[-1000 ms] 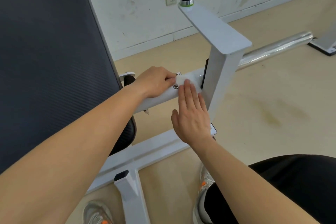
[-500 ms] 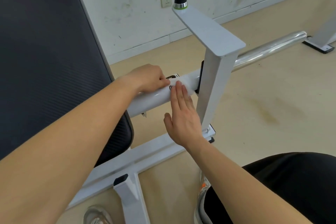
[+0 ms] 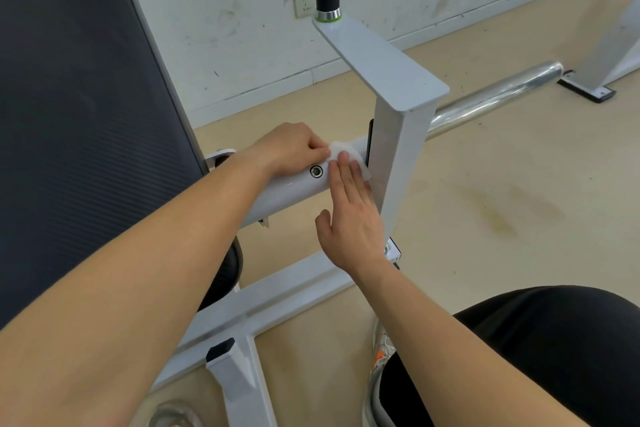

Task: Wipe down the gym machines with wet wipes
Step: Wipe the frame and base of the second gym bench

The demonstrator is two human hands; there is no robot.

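Now, starting from the left, we have the black back pad standing beside the work. Next, our left hand sits curled on top of the white tube, its fingertips seeming to pinch the left edge of the wet wipe. The wipe lies draped over the tube, just right of a bolt and close against the upright post. Our right hand is flat, with straight fingers pressing the wipe's near side onto the tube.

We see 3 risks. Only finger pressure holds the wipe's right part, so a quick stroke could let it slide out and bunch up. The wipe is crowded into the corner where tube meets post, so pushing further right could jam it, or our fingertips, against the post's edge. A stroke left could snag the wipe on the bolt head and tear it. Far right, the chrome bar looks untouched by either hand.
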